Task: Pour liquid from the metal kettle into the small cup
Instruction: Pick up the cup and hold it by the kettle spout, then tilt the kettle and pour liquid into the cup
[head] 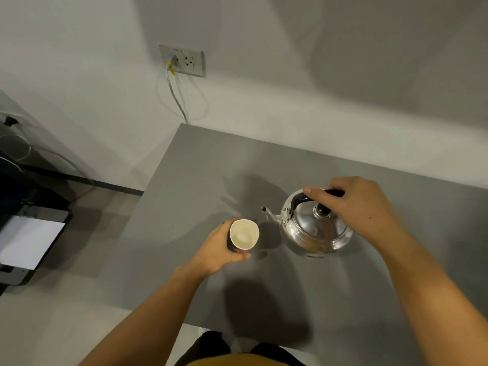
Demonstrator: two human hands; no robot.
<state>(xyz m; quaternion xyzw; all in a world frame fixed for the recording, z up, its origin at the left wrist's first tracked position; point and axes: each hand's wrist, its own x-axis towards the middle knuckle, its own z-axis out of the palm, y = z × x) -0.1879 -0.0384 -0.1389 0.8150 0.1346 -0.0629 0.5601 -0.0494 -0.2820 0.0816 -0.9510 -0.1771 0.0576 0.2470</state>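
A shiny metal kettle [311,231] stands on the grey table [200,165], its short spout pointing left toward the cup. My right hand [353,207] is closed over the kettle's black arched handle from above, hiding most of it; the black lid knob shows just below my fingers. A small paper cup [244,233] with a pale inside stands upright a little left of the spout. My left hand [219,249] wraps around the cup's left side, thumb at its base. A small amount of pale liquid or a reflection shows at the cup's bottom.
The table's left edge runs diagonally from the wall to near my body. Left of it, on the floor, sits a printer [29,241] with white paper. A wall socket [182,60] with a white cable hangs behind the table's far corner.
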